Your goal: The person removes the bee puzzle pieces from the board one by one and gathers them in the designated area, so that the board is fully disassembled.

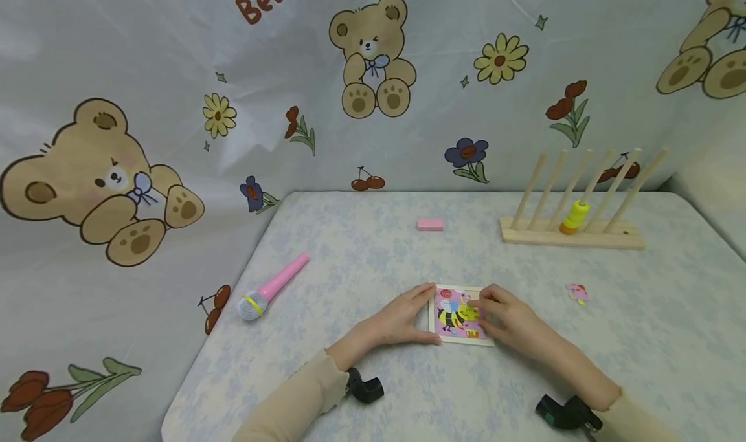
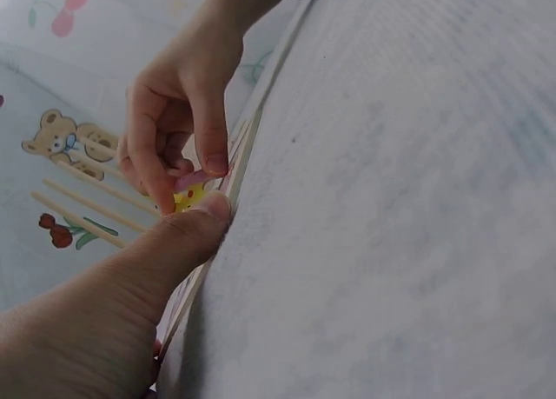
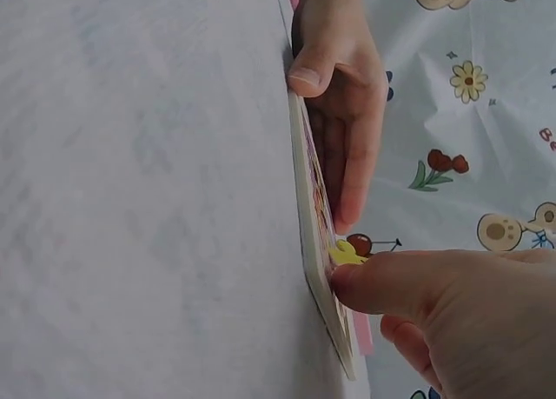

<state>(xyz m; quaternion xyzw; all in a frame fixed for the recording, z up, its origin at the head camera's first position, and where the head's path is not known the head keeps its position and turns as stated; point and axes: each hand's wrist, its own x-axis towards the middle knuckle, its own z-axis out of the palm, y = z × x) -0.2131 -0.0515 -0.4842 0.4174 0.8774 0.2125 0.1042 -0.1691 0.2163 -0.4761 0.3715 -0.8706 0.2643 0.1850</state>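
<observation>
A small square jigsaw puzzle (image 1: 451,319) with a bee picture lies on the table in a pale wooden frame. My left hand (image 1: 402,316) holds the frame's left side, thumb at the near corner and fingers at the far corner. My right hand (image 1: 509,316) is over the puzzle's right side and pinches a yellow and pink puzzle piece (image 2: 190,193) between thumb and fingers. In the right wrist view a yellow part of that piece (image 3: 345,252) shows by the thumb tip, at the frame. My fingers hide much of it.
A loose pink puzzle piece (image 1: 577,292) lies to the right. Behind are a pink block (image 1: 430,224) and a wooden peg stand (image 1: 571,236) with yellow and orange beads (image 1: 575,217) on one peg. A pink toy microphone (image 1: 274,288) lies at the left.
</observation>
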